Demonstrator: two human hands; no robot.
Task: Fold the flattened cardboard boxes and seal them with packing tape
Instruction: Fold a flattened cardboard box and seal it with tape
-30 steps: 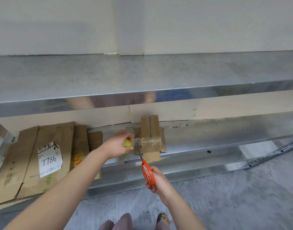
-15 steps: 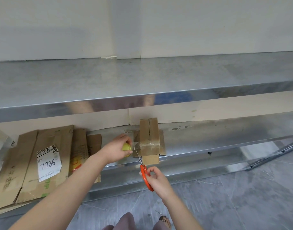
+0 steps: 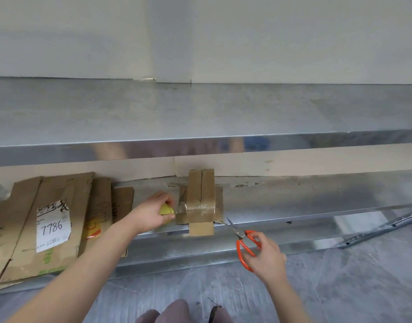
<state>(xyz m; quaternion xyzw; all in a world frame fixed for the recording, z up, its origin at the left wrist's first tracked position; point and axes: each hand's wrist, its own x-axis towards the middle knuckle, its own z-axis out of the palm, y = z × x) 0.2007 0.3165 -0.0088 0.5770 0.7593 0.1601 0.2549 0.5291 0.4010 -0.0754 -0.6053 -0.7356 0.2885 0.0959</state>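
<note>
A small folded cardboard box point(image 3: 201, 192) stands on the lower metal shelf point(image 3: 293, 199), clear tape across its front and one flap hanging over the shelf edge. My left hand point(image 3: 151, 214) holds a yellow tape roll point(image 3: 167, 210) just left of the box, a short strip of clear tape running from the roll to the box. My right hand point(image 3: 266, 255) grips orange-handled scissors point(image 3: 243, 241) to the right of the box and below the shelf edge, blades pointing up-left toward the box corner. Flattened cardboard boxes point(image 3: 48, 224) lie stacked at the left of the shelf.
A wide metal upper shelf point(image 3: 200, 113) overhangs the lower one. A white label marked 7786 point(image 3: 53, 226) is on the top flattened box. Grey floor point(image 3: 340, 287) lies below, and my knees and a foot show at the bottom edge.
My right hand has carried the scissors from the left side of the box, near the tape, to its right side. My left hand stays on the roll.
</note>
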